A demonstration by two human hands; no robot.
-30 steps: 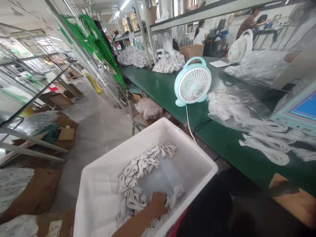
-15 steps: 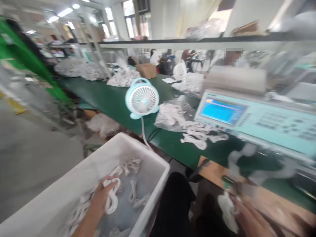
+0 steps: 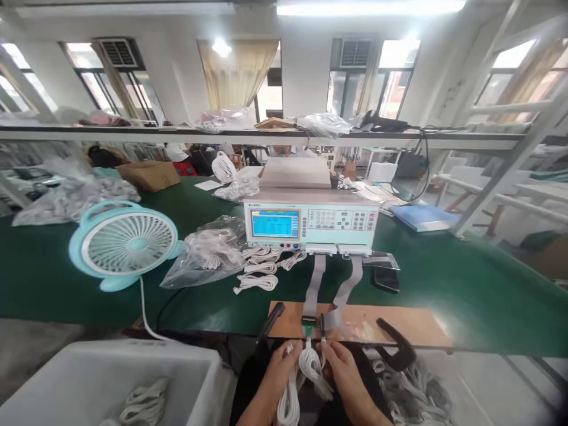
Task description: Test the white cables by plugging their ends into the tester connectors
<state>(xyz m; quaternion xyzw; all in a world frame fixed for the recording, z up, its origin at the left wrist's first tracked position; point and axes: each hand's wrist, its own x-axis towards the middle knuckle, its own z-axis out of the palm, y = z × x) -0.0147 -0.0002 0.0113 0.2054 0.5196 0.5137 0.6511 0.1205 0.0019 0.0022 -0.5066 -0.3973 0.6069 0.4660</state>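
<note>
My left hand [image 3: 276,374] is closed on a white coiled cable [image 3: 289,399] that hangs below its fingers. Between my hands hangs a second white cable coil [image 3: 310,362], its upper end at a small green board [image 3: 309,329] on the left grey ribbon cable [image 3: 316,287]. My right hand [image 3: 345,373] pinches a white cable end just under a black connector [image 3: 322,322], where the right ribbon cable [image 3: 348,290] ends; my fingers partly hide that end. Both ribbons run from the front of a pale-green tester [image 3: 341,228] with a lit screen.
A white bin [image 3: 208,361] at lower left holds cable coils [image 3: 144,402]; more cables [image 3: 415,384] lie at lower right. On the green table [image 3: 465,284] are a blue fan [image 3: 128,245], a bag of cables [image 3: 208,248], loose coils [image 3: 257,282], a phone [image 3: 385,279] and a blue folder [image 3: 426,217].
My view has swung from the bin to the tester. My left hand has left the bin with a cable coil and come beside my right hand at the ribbon connectors.
</note>
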